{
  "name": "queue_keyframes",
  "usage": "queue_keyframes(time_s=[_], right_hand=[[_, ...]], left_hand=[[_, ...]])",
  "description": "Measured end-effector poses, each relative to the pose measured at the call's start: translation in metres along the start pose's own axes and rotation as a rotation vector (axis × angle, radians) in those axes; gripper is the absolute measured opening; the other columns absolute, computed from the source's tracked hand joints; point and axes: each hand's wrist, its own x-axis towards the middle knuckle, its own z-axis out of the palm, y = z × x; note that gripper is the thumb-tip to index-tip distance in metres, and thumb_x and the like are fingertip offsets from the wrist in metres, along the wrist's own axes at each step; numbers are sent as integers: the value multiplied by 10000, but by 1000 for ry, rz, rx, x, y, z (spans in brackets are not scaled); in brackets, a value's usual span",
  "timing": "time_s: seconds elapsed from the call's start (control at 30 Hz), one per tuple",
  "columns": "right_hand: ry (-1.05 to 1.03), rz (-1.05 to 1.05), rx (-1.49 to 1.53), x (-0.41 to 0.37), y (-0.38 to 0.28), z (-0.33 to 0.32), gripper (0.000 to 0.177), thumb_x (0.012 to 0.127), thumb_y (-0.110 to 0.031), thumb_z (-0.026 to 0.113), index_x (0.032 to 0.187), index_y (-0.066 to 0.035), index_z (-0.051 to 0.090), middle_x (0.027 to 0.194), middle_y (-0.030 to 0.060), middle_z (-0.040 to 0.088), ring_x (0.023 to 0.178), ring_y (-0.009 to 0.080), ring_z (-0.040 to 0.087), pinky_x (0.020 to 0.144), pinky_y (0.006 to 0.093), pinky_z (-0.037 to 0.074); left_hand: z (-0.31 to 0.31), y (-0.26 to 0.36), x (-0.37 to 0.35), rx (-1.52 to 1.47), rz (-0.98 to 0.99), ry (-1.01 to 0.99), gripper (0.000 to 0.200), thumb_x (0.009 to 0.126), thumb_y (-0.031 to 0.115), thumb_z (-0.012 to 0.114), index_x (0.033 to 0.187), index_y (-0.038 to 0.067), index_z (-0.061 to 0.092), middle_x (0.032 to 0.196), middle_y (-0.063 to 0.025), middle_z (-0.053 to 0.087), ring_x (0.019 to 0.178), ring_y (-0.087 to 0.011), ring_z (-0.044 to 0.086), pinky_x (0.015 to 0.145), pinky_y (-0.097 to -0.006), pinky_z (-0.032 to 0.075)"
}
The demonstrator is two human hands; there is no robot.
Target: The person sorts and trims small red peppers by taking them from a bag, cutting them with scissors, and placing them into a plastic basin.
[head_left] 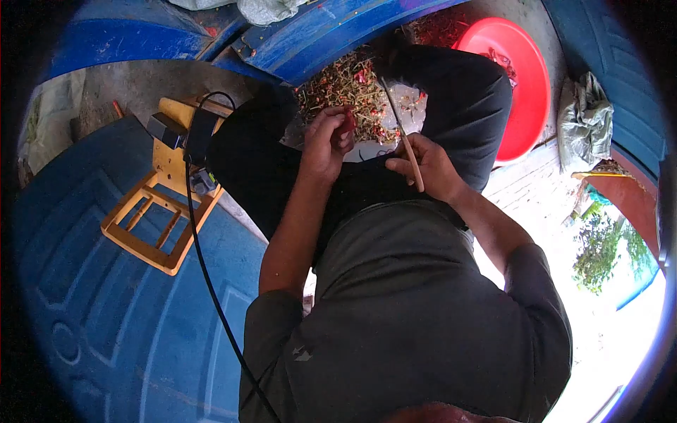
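My left hand [324, 146] is raised over my lap, its fingers closed around a small dark red item [345, 123] that looks like a red chili; its exact shape is partly hidden. Gripped in my right hand [430, 168] is a knife with a light wooden handle [412, 166] and a long, thin dark blade [391, 102] pointing away from me. Between my knees, beyond both hands, lies a heap of greenish-brown stems with red bits [349, 95]. Pale plastic sheeting [409, 106] shows beside the heap.
A red basin [539, 88] with dark red contents stands beyond my right knee. To my left is a wooden chair [166, 158] with dark devices on it and a black cable [201, 261]. Blue panels [310, 42] border the front, and a crumpled sack [585, 123] lies at right.
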Motion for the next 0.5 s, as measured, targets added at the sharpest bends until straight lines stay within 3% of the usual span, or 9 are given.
queue_keyframes(time_s=[0.03,0.07,0.13,0.17,0.23,0.4,0.5], right_hand=[[-8,51,-18,1,-1,0,374,817,-250,826,1000,1,617,811,58,632,753,108,592,691,300,503],[-10,52,-18,3,2,2,374,817,-250,826,1000,1,617,811,58,632,753,108,592,691,300,503],[140,-173,-4,15,7,9,323,833,-210,812,970,-21,590,734,11,589,604,72,559,532,235,455],[143,-172,-3,22,6,9,323,833,-210,812,970,-21,590,734,11,589,604,72,559,532,235,455],[164,-192,-1,41,-1,8,375,812,-261,830,991,1,630,814,66,664,716,112,619,645,282,511],[170,-197,127,76,-21,23,349,810,-231,825,985,1,631,754,40,649,687,106,613,605,282,499],[146,-196,205,86,-25,27,274,806,-160,793,931,-20,593,723,18,599,628,86,565,558,242,437]], left_hand=[[0,0,0,-4,2,-25,173,928,95,553,1092,39,557,801,-35,573,599,-87,466,503,-246,348],[0,0,0,-5,2,-23,173,928,95,553,1092,39,557,801,-35,573,599,-87,466,503,-246,348],[2,-2,1,0,-1,12,178,927,97,556,1096,41,568,808,-34,585,602,-88,472,510,-244,353],[2,-2,1,2,-3,11,178,927,97,556,1096,41,568,808,-34,585,602,-88,472,510,-244,353],[3,-2,1,35,-23,19,168,931,95,551,1088,42,577,813,-36,598,605,-88,479,515,-241,359],[6,-2,-3,56,-47,36,166,936,94,546,1090,45,584,809,-38,603,606,-87,480,515,-241,361],[3,-3,-3,46,-37,35,173,938,97,547,1099,45,585,801,-36,597,606,-88,480,514,-241,359]])
